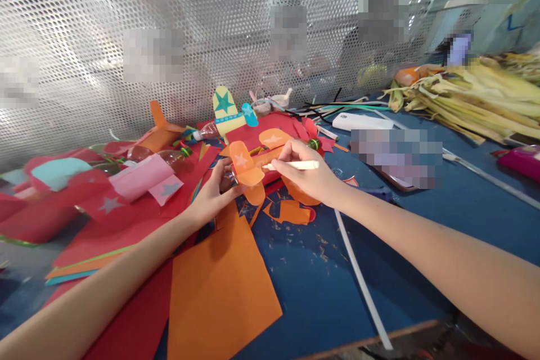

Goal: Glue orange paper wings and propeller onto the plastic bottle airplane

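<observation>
My left hand [214,192] is closed around the tail end of an orange paper airplane [242,164], which appears built round a plastic bottle with a green cap. Pale stars mark its tail and a wing. My right hand [307,173] pinches a white marker pen [301,165], its tip at the plane's body beside the tail. Part of the body is hidden behind my right fingers. Below the plane lie orange paper scraps [291,212]. A sheet of orange paper [221,287] rests on the blue table [312,292] between my forearms.
Red paper planes [90,202] and stacked coloured sheets crowd the left. A yellow plane with teal stars [230,115] stands behind. To the right are a white phone [361,121], dry corn husks [472,95] and a white strip [360,275]. Perforated metal [211,22] borders the back.
</observation>
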`<state>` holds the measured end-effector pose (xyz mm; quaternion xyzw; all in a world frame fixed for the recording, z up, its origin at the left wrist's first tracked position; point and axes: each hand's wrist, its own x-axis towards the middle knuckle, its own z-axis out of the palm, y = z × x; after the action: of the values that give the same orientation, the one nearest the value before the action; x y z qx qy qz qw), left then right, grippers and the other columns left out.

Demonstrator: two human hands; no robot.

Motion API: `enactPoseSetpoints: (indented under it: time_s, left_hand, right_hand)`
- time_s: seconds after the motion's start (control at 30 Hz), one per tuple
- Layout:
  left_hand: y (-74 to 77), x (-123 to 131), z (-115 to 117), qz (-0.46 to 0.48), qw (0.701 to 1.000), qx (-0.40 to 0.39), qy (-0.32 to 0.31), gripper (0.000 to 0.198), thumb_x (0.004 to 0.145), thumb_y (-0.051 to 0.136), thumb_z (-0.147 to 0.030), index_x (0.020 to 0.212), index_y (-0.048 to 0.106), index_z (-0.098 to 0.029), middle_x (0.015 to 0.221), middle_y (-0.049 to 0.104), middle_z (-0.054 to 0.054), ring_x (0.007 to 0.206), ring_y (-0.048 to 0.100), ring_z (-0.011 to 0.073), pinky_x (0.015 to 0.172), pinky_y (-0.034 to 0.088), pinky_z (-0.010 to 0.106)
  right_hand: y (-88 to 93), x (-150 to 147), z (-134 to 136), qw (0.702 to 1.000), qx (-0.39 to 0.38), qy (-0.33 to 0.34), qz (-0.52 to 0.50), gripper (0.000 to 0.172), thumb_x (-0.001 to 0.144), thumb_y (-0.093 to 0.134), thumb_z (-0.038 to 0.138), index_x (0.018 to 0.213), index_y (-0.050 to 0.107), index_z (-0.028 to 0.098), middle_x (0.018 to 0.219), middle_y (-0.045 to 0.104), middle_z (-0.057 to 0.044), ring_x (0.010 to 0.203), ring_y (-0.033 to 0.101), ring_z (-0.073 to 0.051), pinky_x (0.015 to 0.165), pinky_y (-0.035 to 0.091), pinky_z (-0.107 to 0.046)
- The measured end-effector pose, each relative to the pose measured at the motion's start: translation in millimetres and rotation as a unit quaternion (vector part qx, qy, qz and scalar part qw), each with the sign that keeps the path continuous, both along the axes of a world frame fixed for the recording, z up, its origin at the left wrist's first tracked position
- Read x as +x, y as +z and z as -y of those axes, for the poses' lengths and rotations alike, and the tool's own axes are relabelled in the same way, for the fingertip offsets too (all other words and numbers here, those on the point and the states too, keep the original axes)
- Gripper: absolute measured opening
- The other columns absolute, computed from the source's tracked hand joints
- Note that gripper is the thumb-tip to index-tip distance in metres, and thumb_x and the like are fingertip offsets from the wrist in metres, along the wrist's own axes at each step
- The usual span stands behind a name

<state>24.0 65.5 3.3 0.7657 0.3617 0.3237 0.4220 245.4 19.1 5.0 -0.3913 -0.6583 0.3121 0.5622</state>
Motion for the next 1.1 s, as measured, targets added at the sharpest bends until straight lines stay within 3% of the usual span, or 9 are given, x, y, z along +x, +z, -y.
enactPoseSetpoints:
  time_s: [1.1]
  left_hand:
    - [1.3, 0.4, 0.7, 0.006, 1.000, -0.001, -0.001, 0.049, 0.078, 0.063, -0.043, 0.116, 0.040, -0.024, 0.124, 0.056, 0.008, 0.115, 0.057, 0.0246, 0.095, 0.050, 0.035]
  right_hand:
    - [2.6, 1.4, 1.0, 1.000, 0.000, -0.023, 0.002, 0.025, 0.082, 0.062, 0.028, 0.069, 0.041, 0.021, 0.063, 0.047, 0.006, 0.058, 0.044, -0.009, 0.055, 0.032, -0.025]
